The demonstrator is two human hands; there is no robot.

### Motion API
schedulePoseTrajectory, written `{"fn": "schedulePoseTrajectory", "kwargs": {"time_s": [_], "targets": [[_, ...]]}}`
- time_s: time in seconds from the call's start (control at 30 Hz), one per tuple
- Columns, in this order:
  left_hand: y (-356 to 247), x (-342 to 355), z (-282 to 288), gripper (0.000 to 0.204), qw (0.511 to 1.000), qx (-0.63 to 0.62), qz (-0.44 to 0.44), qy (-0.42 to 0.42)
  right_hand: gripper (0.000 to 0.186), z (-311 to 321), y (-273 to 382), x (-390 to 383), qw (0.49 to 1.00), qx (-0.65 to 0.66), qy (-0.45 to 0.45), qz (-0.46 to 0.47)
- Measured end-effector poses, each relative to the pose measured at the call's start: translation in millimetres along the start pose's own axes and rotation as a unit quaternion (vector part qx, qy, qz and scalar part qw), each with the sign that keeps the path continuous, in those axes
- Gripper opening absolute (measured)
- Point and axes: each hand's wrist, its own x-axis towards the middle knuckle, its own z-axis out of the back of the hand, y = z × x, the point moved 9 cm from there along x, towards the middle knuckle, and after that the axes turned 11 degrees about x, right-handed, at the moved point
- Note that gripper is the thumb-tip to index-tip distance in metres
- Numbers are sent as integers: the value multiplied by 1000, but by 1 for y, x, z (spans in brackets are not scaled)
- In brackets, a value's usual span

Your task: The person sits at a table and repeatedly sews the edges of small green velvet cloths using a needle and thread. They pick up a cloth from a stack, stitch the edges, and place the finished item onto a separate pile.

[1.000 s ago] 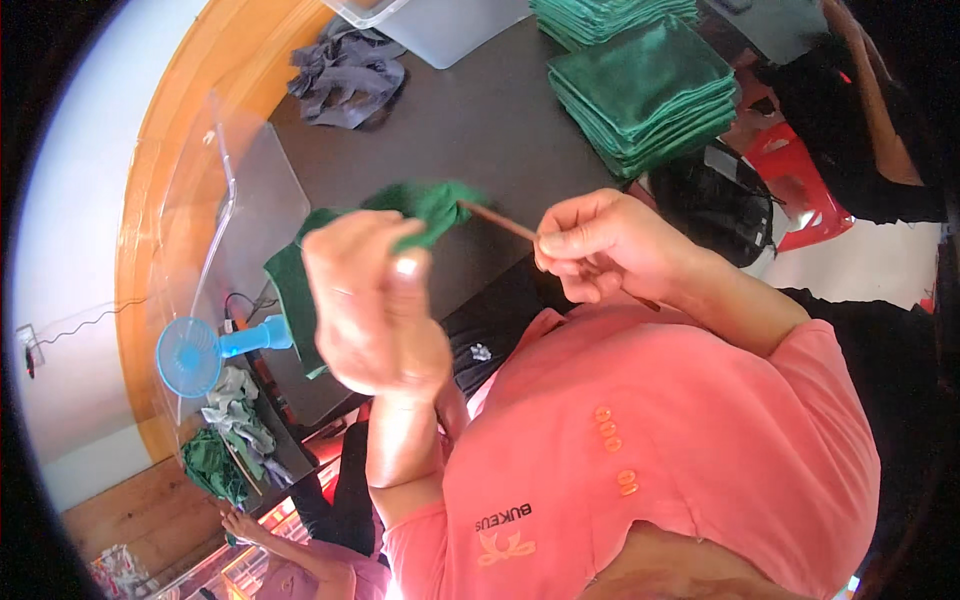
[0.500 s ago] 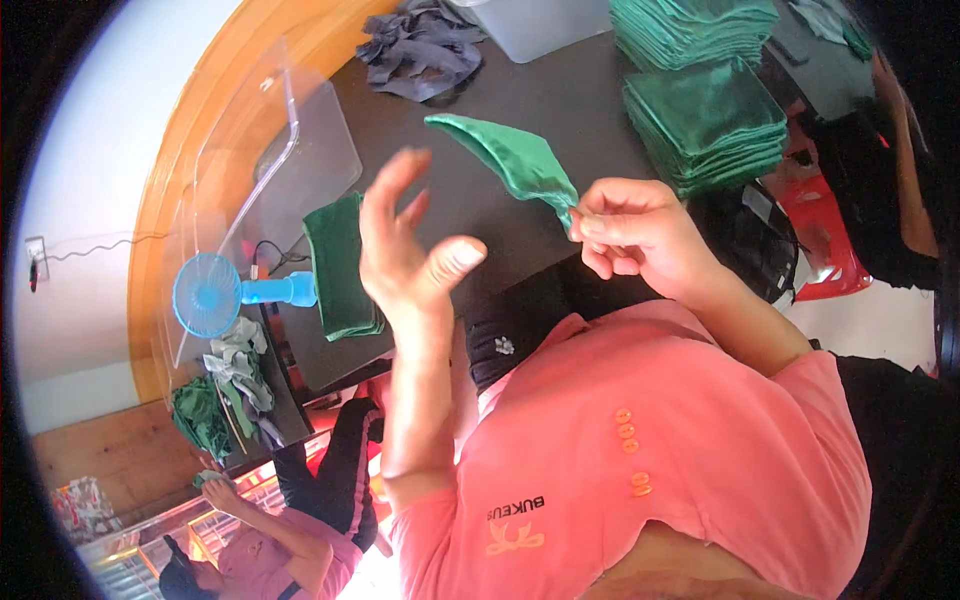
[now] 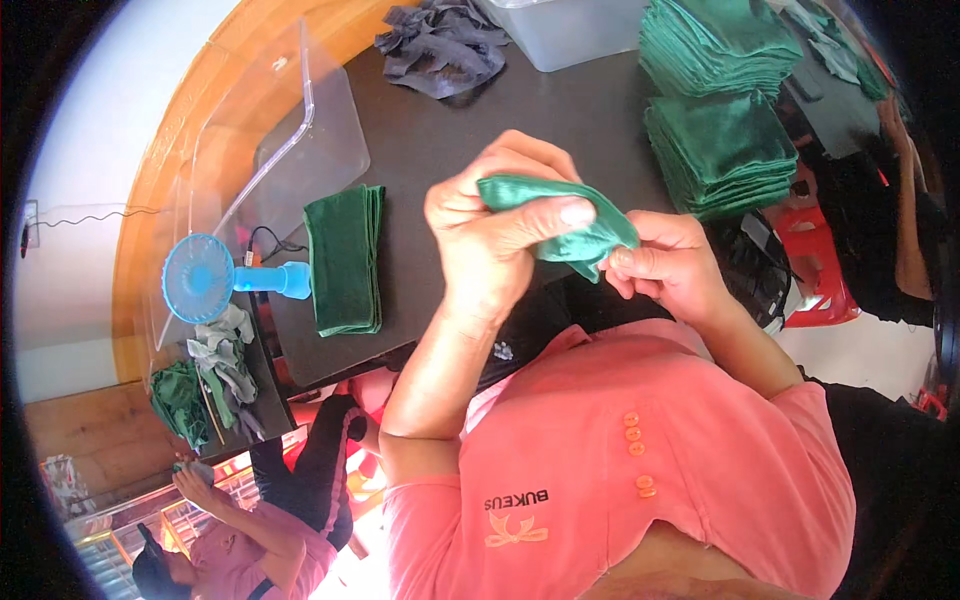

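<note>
A small shiny green cloth pouch (image 3: 560,215) is held up in front of my chest, over the table's near edge. My left hand (image 3: 490,215) is closed around its left end, the thumb lying across the cloth. At the opposite end my right hand (image 3: 665,262) pinches a corner between thumb and fingers. The pouch is bent between the two hands, and its inner side is partly hidden. Left of my left hand lies a neat stack of dark green velvety pieces (image 3: 343,262).
Two taller green stacks (image 3: 720,150) stand at the back right, by a clear plastic bin (image 3: 570,30) and a crumpled dark cloth heap (image 3: 440,48). On the left are a blue fan (image 3: 200,280) and a clear plastic lid (image 3: 325,130). Another person (image 3: 250,540) sits at the lower left.
My left hand has moved right from open air and closed on the pouch. The pouch has come lower and nearer; my right hand keeps its pinch, slightly lower and to the right.
</note>
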Motion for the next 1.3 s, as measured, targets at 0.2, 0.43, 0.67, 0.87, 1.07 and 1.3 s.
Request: {"fn": "schedulePoseTrajectory", "kwargs": {"time_s": [0.2, 0.43, 0.67, 0.87, 1.07, 1.3], "targets": [[15, -7, -13, 14, 998, -49, 29, -4, 13, -5, -2, 2, 999, 12, -27, 19], [14, -12, 29, 13, 989, -111, 28, -97, 11, 10, 12, -5, 995, -74, -49, 50], [-30, -24, 57, 44, 884, 433, 25, -172, 11, 17, 23, -12, 994, -54, -39, 82], [-62, -19, 21, 30, 945, 312, -82, -56, 12, 12, 19, -11, 996, -53, -29, 58], [-39, -16, 23, 26, 980, 176, -85, -25, 11, 14, 24, -13, 986, -104, -20, 127], [-19, -13, 38, 29, 998, 45, -28, -46, 9, 7, 47, -14, 938, -250, -9, 241]]}}
